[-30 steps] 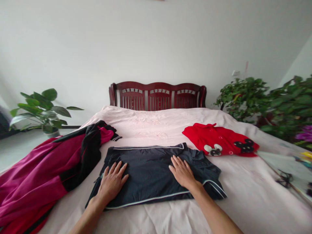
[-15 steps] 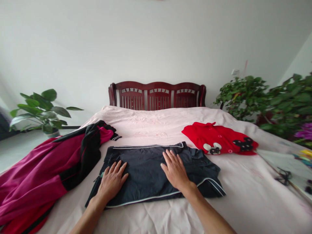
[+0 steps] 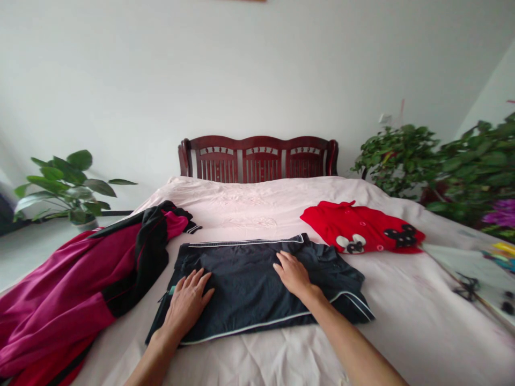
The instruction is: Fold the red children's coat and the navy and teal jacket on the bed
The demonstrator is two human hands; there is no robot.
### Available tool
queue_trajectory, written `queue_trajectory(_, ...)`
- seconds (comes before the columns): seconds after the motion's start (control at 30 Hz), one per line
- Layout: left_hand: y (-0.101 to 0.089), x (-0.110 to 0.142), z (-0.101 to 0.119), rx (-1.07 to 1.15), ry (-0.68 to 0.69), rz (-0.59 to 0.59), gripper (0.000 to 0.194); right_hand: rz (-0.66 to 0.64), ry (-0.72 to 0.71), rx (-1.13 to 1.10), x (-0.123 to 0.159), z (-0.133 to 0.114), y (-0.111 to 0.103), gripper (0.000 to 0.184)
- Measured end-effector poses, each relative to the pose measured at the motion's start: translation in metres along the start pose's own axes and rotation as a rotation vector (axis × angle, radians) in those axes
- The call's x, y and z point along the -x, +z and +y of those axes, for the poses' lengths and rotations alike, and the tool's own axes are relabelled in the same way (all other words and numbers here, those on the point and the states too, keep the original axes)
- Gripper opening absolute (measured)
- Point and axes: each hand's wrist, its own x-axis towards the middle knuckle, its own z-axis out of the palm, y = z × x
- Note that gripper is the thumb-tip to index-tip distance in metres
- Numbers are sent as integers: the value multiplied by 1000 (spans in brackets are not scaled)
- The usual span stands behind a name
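A dark navy garment (image 3: 245, 289) with thin white piping lies folded flat on the pink bed cover (image 3: 261, 206) in front of me. My left hand (image 3: 187, 305) rests palm down on its left part, fingers spread and flat. My right hand (image 3: 293, 272) lies on the garment's right half, fingers together and slightly curled against the cloth; it grips nothing that I can see. The garment's right end is bunched in loose folds beyond my right hand.
A magenta and black jacket (image 3: 80, 279) sprawls over the bed's left side. A red top with a cartoon mouse print (image 3: 362, 231) lies at the right. A dark wooden headboard (image 3: 259, 158) stands behind. Potted plants (image 3: 68, 187) flank the bed; printed fabric (image 3: 478, 273) lies far right.
My right hand slid left across the dark garment, then drew back a little with its fingers less spread. My left hand stayed put. The view shifted slightly.
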Motion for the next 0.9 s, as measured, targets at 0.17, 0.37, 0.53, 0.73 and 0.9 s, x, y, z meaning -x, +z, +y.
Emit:
queue_trajectory(0.17,-7,1,-1,93,18,76,21,43,-109,-127,37,4,-27,38)
queue_trajectory(0.37,-33,0,6,206,-15,116,18,-280,-353,-175,78,-3,-38,88)
queue_trajectory(0.53,-58,-17,9,558,-204,28,15,-250,-326,-172,78,-2,-34,54)
queue_trajectory(0.73,-80,-58,14,1370,-440,-203,17,-224,-303,-302,66,3,-35,24)
queue_trajectory(0.9,-94,-96,23,1766,-556,-180,27,-97,-55,-409,32,9,-46,28)
